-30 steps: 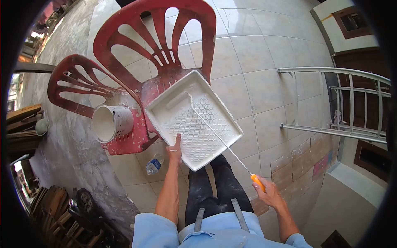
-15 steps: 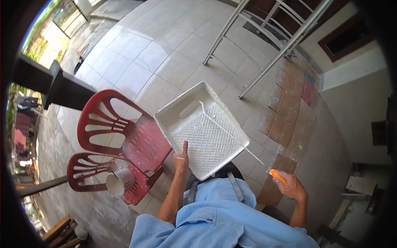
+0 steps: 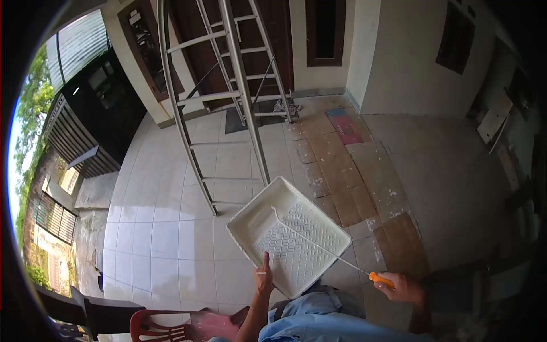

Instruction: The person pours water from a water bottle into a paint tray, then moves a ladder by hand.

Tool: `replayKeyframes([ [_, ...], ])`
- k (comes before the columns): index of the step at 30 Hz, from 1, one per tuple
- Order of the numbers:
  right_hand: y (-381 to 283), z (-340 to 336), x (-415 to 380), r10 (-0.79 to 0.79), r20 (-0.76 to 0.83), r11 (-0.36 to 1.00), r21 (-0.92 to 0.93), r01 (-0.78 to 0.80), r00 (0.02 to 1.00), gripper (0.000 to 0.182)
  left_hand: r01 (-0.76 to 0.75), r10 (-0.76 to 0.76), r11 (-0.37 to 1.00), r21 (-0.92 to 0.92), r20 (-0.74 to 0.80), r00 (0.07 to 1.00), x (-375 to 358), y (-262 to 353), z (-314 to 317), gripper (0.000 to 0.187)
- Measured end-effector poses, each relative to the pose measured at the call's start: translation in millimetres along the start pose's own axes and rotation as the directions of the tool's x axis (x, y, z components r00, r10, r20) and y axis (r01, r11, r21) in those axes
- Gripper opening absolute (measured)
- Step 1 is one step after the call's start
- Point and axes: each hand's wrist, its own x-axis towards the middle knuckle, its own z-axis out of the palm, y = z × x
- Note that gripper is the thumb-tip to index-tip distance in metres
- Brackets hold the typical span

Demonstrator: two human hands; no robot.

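White plastic, the tray [image 3: 289,238] rides out in front of us, propped by our left hand [image 3: 263,277] alone, fingers under the near edge and thumb up along the rim. Our right hand [image 3: 403,286] is closed around the orange grip of the roller [image 3: 319,245], whose thin rod lies slanted across the tray's ribbed bed.

With only 1 hand under 1 edge, we judge the tray could tip and spill any paint onto the tiles [image 3: 165,239]. The ladder [image 3: 228,97] stands close ahead, so the far corner could knock a leg.

We cannot tell if paint sits in the well, and the roller sleeve blends into the white. Our legs are cut off below, and only a scrap of the red chair [image 3: 171,328] shows.
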Motion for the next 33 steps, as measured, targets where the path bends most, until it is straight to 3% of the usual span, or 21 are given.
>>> replayKeyframes([
  [2, 12.7, -17.9, -0.7, 0.045, -0.042, 0.999, -0.019, -0.046, 0.998, 0.039, 0.119, -0.106, 0.991, -0.054, 0.195, 0.975, -0.9, 36.5, 38.2, 0.083],
  [3, 24.0, -41.5, 0.9, 0.064, -0.13, 0.998, -0.02, -0.068, 0.989, 0.039, -0.036, 0.057, 0.994, -0.105, 0.208, 0.977, 15.5, 47.3, 82.8, 0.086],
  [4, 30.6, -52.0, -7.3, 0.096, -0.171, 0.994, -0.035, -0.103, 0.981, 0.038, 0.071, -0.048, 0.994, -0.082, 0.258, 0.965, 21.4, 57.3, 99.3, 0.088],
  [6, 37.1, -67.6, -15.4, 0.161, -0.201, 0.986, 0.001, -0.164, 0.966, 0.039, 0.122, -0.118, 0.993, 0.01, 0.322, 0.939, 44.4, 64.7, 127.9, 0.089],
  [7, 43.1, -73.7, -12.0, 0.196, -0.21, 0.98, 0.021, -0.196, 0.958, 0.039, 0.094, -0.077, 0.995, -0.034, 0.343, 0.936, 49.9, 69.4, 148.9, 0.09],
  [9, 65.8, -69.4, 1.8, 0.186, -0.238, 0.982, 0.058, -0.177, 0.953, 0.04, 0.022, -0.082, 0.984, 0.178, 0.339, 0.937, 81.4, 69.0, 178.4, 0.086],
  [13, 50.5, -94.6, 27.3, 0.186, -0.333, 0.98, 0.002, -0.197, 0.924, 0.037, -0.09, -0.037, 0.949, 0.301, 0.394, 0.918, 104.7, 109.6, 238.8, 0.082],
  [16, 67.1, -119.0, 46.3, 0.108, -0.473, 0.994, 0.075, -0.082, 0.875, 0.037, -0.151, -0.024, 0.922, 0.358, 0.441, 0.897, 125.3, 144.6, 289.2, 0.081],
  [20, 67.7, -155.2, 95.1, 0.339, -0.372, 0.94, 0.105, -0.324, 0.864, 0.038, -0.251, -0.014, 0.858, 0.448, 0.509, 0.861, 149.0, 189.0, 344.5, 0.081],
  [22, 70.0, -169.3, 130.3, 0.403, -0.351, 0.911, 0.065, -0.407, 0.845, 0.039, -0.374, -0.011, 0.734, 0.567, 0.56, 0.828, 152.8, 222.7, 368.6, 0.082],
  [23, 66.9, -180.9, 141.0, 0.366, -0.376, 0.929, 0.088, -0.361, 0.851, 0.039, -0.469, -0.025, 0.594, 0.654, 0.597, 0.802, 152.2, 242.5, 377.7, 0.083],
  [24, 62.4, -192.5, 148.6, 0.329, -0.402, 0.944, 0.11, -0.312, 0.855, 0.04, -0.574, -0.076, 0.352, 0.739, 0.634, 0.77, 150.3, 264.0, 385.6, 0.084],
  [26, 62.0, -211.3, 163.0, 0.281, -0.44, 0.959, 0.155, -0.236, 0.853, 0.04, -0.735, -0.16, -0.05, 0.676, 0.721, 0.674, 144.5, 302.2, 400.9, 0.086],
  [27, 66.0, -219.9, 167.5, 0.27, -0.449, 0.961, 0.181, -0.21, 0.852, 0.04, -0.853, 0.171, 0.266, 0.449, 0.849, 0.501, 191.6, 268.6, 420.3, 0.078],
  [28, 67.6, -226.1, 173.8, 0.263, -0.455, 0.96, 0.212, -0.183, 0.851, 0.04, -0.91, 0.536, 0.41, -0.063, 0.824, 0.185, 237.7, 236.1, 439.8, 0.071],
  [29, 66.1, -231.3, 181.6, 0.305, -0.441, 0.947, 0.234, -0.22, 0.844, 0.039, -0.859, 0.744, 0.264, -0.438, 0.66, -0.108, 282.4, 204.8, 459.2, 0.066],
  [31, 63.8, -247.5, 201.7, 0.383, -0.419, 0.918, 0.268, -0.291, 0.823, 0.038, -0.993, 0.658, -0.001, -0.119, 0.747, -0.091, 230.5, 262.3, 451.6, 0.069],
  [32, 63.1, -256.7, 214.6, 0.393, -0.411, 0.917, 0.249, -0.313, 0.823, 0.038, -0.988, 0.621, -0.152, 0.039, 0.781, -0.064, 210.9, 285.8, 454.5, 0.07],
  [33, 61.8, -265.3, 226.8, 0.404, -0.399, 0.913, 0.229, -0.337, 0.823, 0.038, -0.986, 0.609, -0.155, 0.054, 0.791, -0.052, 224.6, 287.3, 470.1, 0.071],
])
